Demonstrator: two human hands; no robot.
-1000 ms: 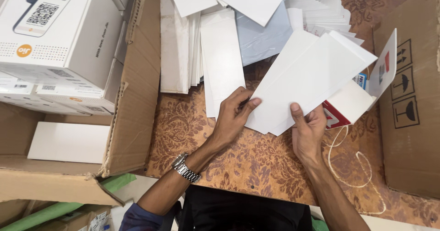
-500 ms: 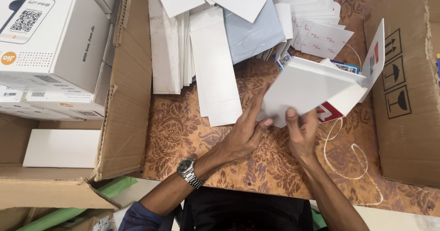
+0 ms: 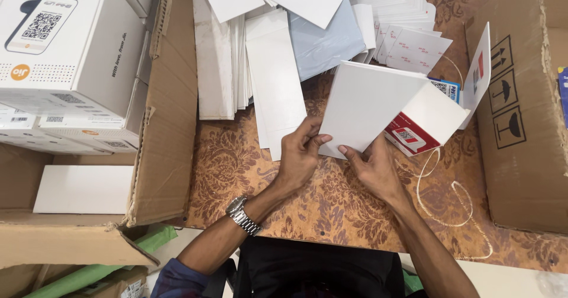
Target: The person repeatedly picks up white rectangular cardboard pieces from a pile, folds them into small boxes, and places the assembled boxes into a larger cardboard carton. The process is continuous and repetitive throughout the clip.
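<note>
Both hands hold a flat white cardboard box blank [image 3: 370, 105] over a brown patterned surface [image 3: 331, 203]. My left hand [image 3: 300, 156], with a metal watch on the wrist, pinches the blank's lower left corner. My right hand [image 3: 374, 168] grips the lower edge just to the right. The blank is partly folded, with a panel [image 3: 435, 117] bent out to the right and a small flap [image 3: 478, 73] standing up beyond it. A red and white card [image 3: 408, 137] shows under the blank.
Stacks of white flat blanks [image 3: 260, 61] lie ahead, with a pale plastic sheet [image 3: 325, 40]. At left, an open brown carton [image 3: 168, 97] holds white printed boxes [image 3: 65, 43]. Another brown carton [image 3: 520, 126] stands at right. A thin white string [image 3: 441, 212] loops on the surface.
The white blank has been folded in from a spread-out fan to a more compact shape. Both hands have come closer together at its lower edge.
</note>
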